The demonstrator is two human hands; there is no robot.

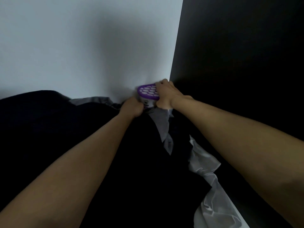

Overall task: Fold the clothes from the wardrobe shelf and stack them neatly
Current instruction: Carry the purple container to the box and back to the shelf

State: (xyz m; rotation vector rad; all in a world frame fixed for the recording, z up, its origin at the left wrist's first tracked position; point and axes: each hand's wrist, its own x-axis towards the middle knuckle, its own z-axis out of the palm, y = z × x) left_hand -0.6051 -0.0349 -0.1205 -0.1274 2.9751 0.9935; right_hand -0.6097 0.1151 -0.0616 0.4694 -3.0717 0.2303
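Head view, into wardrobe shelf; dim light.

- Both bare arms reach to the far right corner, where the white back wall meets the dark side panel.
- Container, white body with a purple honeycomb lid, stands in that corner, against the back wall.
- Right hand: fingers lie over the right part of the lid, thumb down the container's side; grasping the container.
- Left hand: fingers curled into a fist at the container's lower left, touching its body. Fingertips hidden, so I cannot tell whether they grasp cloth, the container or nothing.
- Dark clothes: unfolded heap filling the shelf from far left to near centre, under both forearms.
- Grey cloth: crumpled, runs from just below the container toward the near right, between the dark clothes and the side panel; shiny folds at the near end.
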